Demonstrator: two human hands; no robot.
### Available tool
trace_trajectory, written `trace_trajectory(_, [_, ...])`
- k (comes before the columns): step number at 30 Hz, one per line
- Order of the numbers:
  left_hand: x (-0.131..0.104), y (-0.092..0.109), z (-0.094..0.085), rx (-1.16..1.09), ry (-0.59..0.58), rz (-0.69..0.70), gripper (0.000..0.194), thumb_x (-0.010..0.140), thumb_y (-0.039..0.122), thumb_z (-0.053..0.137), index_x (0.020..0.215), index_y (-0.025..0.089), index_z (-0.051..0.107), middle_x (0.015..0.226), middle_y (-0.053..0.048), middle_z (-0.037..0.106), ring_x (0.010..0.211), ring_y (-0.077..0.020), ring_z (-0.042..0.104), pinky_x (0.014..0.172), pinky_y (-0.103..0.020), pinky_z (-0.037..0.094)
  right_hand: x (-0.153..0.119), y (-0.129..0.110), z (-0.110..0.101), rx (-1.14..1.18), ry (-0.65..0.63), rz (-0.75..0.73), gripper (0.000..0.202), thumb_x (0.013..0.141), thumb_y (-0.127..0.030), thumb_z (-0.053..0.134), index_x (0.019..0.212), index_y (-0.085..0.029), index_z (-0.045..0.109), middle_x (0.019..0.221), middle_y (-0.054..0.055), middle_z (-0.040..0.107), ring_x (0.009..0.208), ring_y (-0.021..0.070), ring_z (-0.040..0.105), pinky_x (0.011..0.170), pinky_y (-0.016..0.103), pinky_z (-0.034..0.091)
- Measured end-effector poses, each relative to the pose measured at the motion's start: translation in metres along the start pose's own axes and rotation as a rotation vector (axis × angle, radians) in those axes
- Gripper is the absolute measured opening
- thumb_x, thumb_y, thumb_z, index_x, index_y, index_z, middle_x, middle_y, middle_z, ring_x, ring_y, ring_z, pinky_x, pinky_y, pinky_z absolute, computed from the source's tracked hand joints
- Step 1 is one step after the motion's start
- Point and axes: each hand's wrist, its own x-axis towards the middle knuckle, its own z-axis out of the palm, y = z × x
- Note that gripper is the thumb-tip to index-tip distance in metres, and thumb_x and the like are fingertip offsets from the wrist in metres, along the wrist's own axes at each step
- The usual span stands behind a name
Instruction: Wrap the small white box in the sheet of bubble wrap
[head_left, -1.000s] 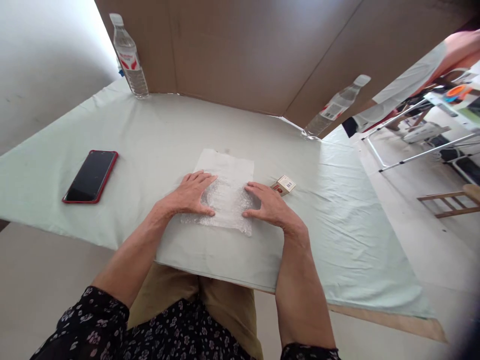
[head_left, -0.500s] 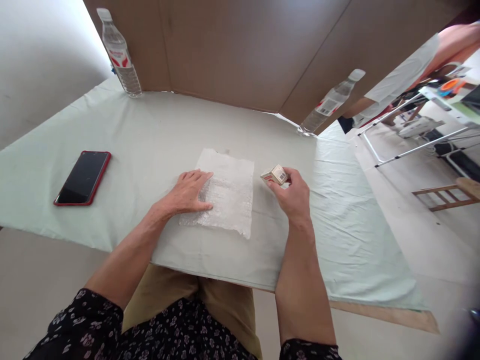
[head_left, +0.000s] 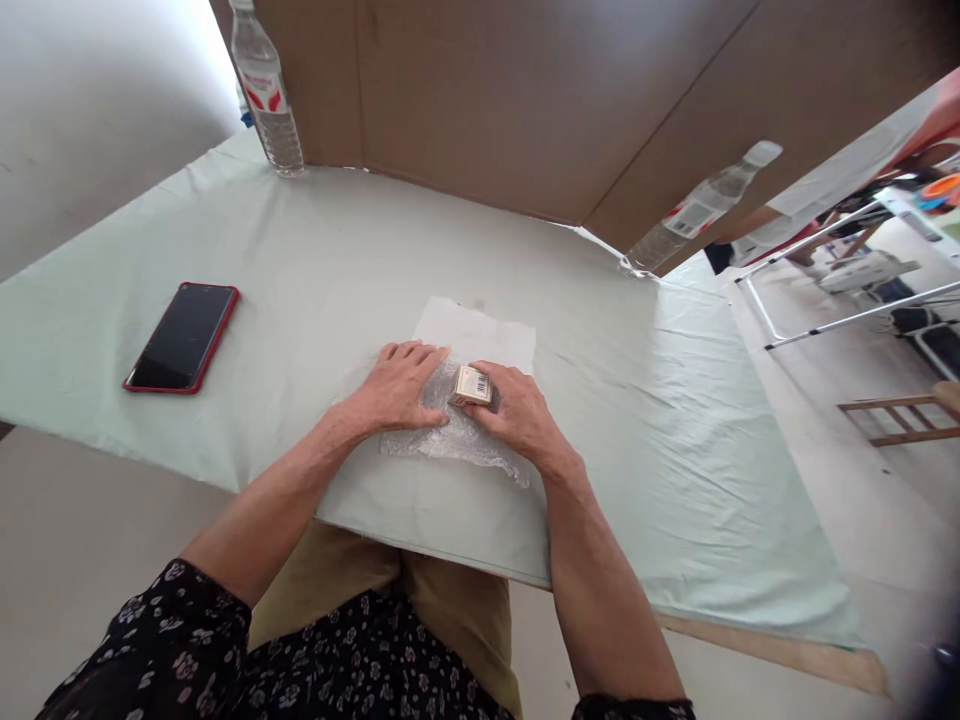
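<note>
A sheet of bubble wrap [head_left: 480, 447] lies on the pale green tablecloth in front of me, with a smoother white part [head_left: 487, 333] at its far side. Across its left edge rests my left hand [head_left: 405, 388], fingers and thumb spread, holding nothing. My right hand [head_left: 517, 408] grips a small cream box [head_left: 472, 385] with a barcode, over the middle of the sheet. The box is close to the thumb of my left hand. Whether its underside touches the wrap cannot be made out.
A phone [head_left: 182, 338] with a red case lies at the left. Water bottles stand at the back left [head_left: 268, 100] and back right [head_left: 697, 215], against a brown cardboard panel [head_left: 480, 100]. Beyond the table at right are a metal frame [head_left: 840, 300] and part of a person.
My right hand has brought the box leftward, from beside the bubble wrap to above it. My left hand stays on the sheet's left edge. The whole view has shifted slightly.
</note>
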Motion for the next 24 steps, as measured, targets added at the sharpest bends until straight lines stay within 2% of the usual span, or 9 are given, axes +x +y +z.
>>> trace_trajectory(5, [-0.001,0.0,0.0,0.004,0.008,0.006,0.086,0.075,0.053,0.066,0.148,0.02,0.035,0.15,-0.014,0.046,0.14,-0.0351,0.038,0.113,-0.05,0.028,0.0,-0.001,-0.001,0.021,-0.012,0.003,0.045,0.086,-0.034,0.063,0.129,-0.022,0.056,0.131,0.011,0.065,0.115,0.0327,0.061,0.095,0.049,0.046])
trace_trajectory(8, [-0.002,0.0,-0.002,-0.004,0.006,0.019,0.082,0.075,0.051,0.065,0.146,0.019,0.038,0.148,-0.014,0.048,0.139,-0.0348,0.039,0.113,-0.051,0.029,-0.003,-0.003,-0.013,0.069,0.024,-0.031,0.051,0.083,-0.031,0.067,0.131,-0.022,0.053,0.133,0.011,0.062,0.119,0.0313,0.058,0.099,0.048,0.044])
trace_trajectory(11, [-0.003,0.0,-0.008,-0.031,0.032,0.014,0.068,0.078,0.042,0.061,0.14,0.019,0.046,0.142,-0.013,0.054,0.134,-0.0337,0.044,0.112,-0.051,0.032,-0.013,-0.011,-0.034,0.125,0.112,-0.088,0.031,0.082,-0.033,0.07,0.11,-0.023,0.061,0.112,0.007,0.068,0.103,0.0255,0.062,0.093,0.042,0.046])
trace_trajectory(12, [-0.004,-0.001,-0.009,-0.043,0.055,0.001,0.062,0.079,0.038,0.059,0.138,0.018,0.049,0.14,-0.013,0.056,0.133,-0.0331,0.046,0.111,-0.051,0.033,-0.017,-0.014,-0.041,0.141,0.08,-0.117,0.023,0.082,-0.035,0.071,0.1,-0.023,0.062,0.102,0.005,0.069,0.094,0.0229,0.063,0.088,0.039,0.047])
trace_trajectory(14, [-0.003,-0.002,-0.011,-0.068,0.11,-0.034,0.055,0.08,0.031,0.055,0.134,0.02,0.054,0.136,-0.011,0.06,0.131,-0.0322,0.049,0.11,-0.05,0.036,-0.026,-0.019,-0.048,0.133,-0.078,-0.194,0.024,0.08,-0.04,0.074,0.092,-0.024,0.062,0.093,0.003,0.068,0.087,0.021,0.062,0.081,0.036,0.047])
trace_trajectory(16, [-0.002,-0.004,-0.011,-0.093,0.161,-0.062,0.053,0.078,0.027,0.053,0.13,0.022,0.057,0.133,-0.009,0.063,0.129,-0.0318,0.051,0.109,-0.05,0.037,-0.034,-0.022,-0.045,0.032,-0.195,-0.22,0.028,0.076,-0.04,0.077,0.092,-0.024,0.061,0.095,0.003,0.068,0.087,0.0223,0.061,0.078,0.036,0.045])
trace_trajectory(18, [-0.001,-0.006,-0.011,-0.128,0.204,-0.066,0.051,0.075,0.023,0.054,0.126,0.022,0.061,0.13,-0.008,0.065,0.126,-0.0307,0.054,0.109,-0.049,0.039,-0.037,-0.024,-0.035,-0.099,-0.238,-0.208,0.021,0.076,-0.031,0.075,0.089,-0.023,0.062,0.094,0.005,0.067,0.086,0.0237,0.06,0.075,0.037,0.043])
trace_trajectory(20, [0.0,-0.006,-0.012,-0.186,0.238,-0.029,0.048,0.074,0.021,0.056,0.121,0.021,0.064,0.126,-0.008,0.068,0.124,-0.0291,0.057,0.11,-0.047,0.04,-0.036,-0.025,-0.026,-0.184,-0.234,-0.207,0.006,0.078,-0.019,0.066,0.082,-0.022,0.061,0.089,0.006,0.067,0.083,0.0234,0.059,0.073,0.036,0.041])
trace_trajectory(24, [-0.004,-0.001,-0.022,-0.389,0.195,0.116,0.039,0.082,0.037,0.06,0.117,0.021,0.067,0.128,-0.008,0.066,0.126,-0.0284,0.056,0.112,-0.047,0.04,-0.032,-0.026,-0.027,-0.114,-0.124,-0.195,0.016,0.084,-0.01,0.052,0.079,-0.021,0.062,0.087,0.005,0.07,0.081,0.021,0.059,0.073,0.035,0.038])
